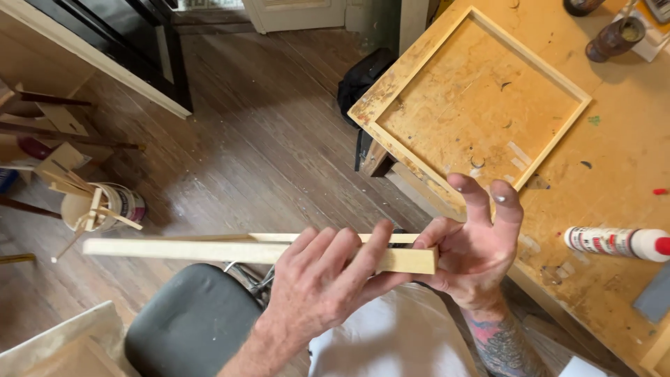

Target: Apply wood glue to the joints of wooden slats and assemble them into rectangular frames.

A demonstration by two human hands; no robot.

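Two thin wood strips [209, 246], light, stiff but likely snappable, sit pinched near their right end between your left hand [317, 283] and right hand [474, 241].

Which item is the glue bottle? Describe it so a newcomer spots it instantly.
Start at the worn yellow workbench on the right. Below the square wooden frame, near the bench's front edge, the glue bottle lies on its side. It alone is white with a red cap.
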